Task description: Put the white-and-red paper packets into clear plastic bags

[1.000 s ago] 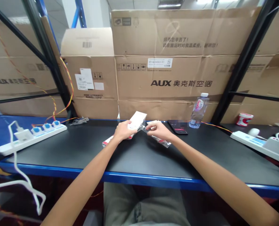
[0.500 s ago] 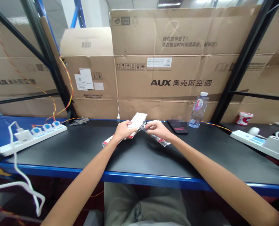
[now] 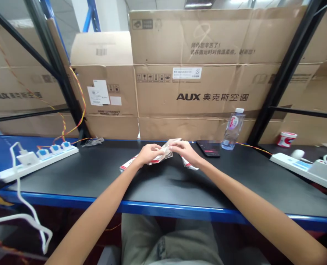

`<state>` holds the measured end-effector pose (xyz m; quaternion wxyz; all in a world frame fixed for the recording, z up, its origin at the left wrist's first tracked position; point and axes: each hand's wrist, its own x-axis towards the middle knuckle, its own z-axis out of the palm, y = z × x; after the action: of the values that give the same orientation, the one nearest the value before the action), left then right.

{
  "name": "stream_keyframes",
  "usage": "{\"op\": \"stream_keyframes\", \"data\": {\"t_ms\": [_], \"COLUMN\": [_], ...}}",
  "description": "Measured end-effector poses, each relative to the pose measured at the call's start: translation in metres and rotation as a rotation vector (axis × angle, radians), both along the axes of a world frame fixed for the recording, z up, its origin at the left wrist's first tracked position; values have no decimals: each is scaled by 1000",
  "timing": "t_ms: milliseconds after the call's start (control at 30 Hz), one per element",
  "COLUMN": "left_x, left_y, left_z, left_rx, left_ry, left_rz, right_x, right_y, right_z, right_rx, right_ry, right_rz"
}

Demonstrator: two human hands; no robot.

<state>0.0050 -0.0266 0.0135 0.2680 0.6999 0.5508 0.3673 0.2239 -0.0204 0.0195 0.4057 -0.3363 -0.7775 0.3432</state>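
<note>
Over the far middle of the black bench (image 3: 157,184), my left hand (image 3: 147,154) and my right hand (image 3: 185,151) meet on a small white packet in clear wrap (image 3: 167,148). Both hands pinch it, one at each end, and it lies tilted and low. A flat pack with red print (image 3: 127,165) lies on the bench under my left wrist. Another clear pack with red marks (image 3: 188,165) lies beneath my right hand.
A dark phone (image 3: 209,148) and a water bottle (image 3: 231,129) stand behind my right hand. White power strips lie at the left (image 3: 36,160) and right (image 3: 304,166), with a red-and-white cup (image 3: 286,139) beyond. Cardboard boxes (image 3: 196,92) wall the back; black rack posts (image 3: 287,70) cross them.
The white packet has dropped from upright to a lower, flatter tilt. My hands have closed in toward each other on it.
</note>
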Motion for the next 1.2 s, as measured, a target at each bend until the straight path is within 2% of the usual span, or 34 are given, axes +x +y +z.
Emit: {"op": "stream_keyframes", "data": {"t_ms": [67,167,333,567,667,800,900,1033,1200], "left_x": [0,0,1,6,8,7,6,8,10], "left_y": [0,1,-1,-9,-10,-7,-6,-5,-6], "left_z": [0,-1,1,5,4,3,3,2,0], "left_rx": [0,7,26,-80,-114,-65,-34,-74,-125], "left_ry": [-14,-41,-100,-122,-192,-210,-249,-294,-328], "left_rz": [1,9,-18,-102,-143,-87,-84,-129,-147], "right_x": [-2,-3,1,0,0,-1,-2,-4,-9], "right_y": [-5,-4,2,-1,-2,-6,-7,-10,-16], "right_z": [2,0,-6,-4,-3,-1,0,0,0], "right_rx": [49,103,124,335,344,333,355,393,381], "right_ry": [-19,-65,-75,-128,-172,-219,-210,-207,-261], "right_rz": [58,61,-61,-155,-162,-154,-220,-293,-236]}}
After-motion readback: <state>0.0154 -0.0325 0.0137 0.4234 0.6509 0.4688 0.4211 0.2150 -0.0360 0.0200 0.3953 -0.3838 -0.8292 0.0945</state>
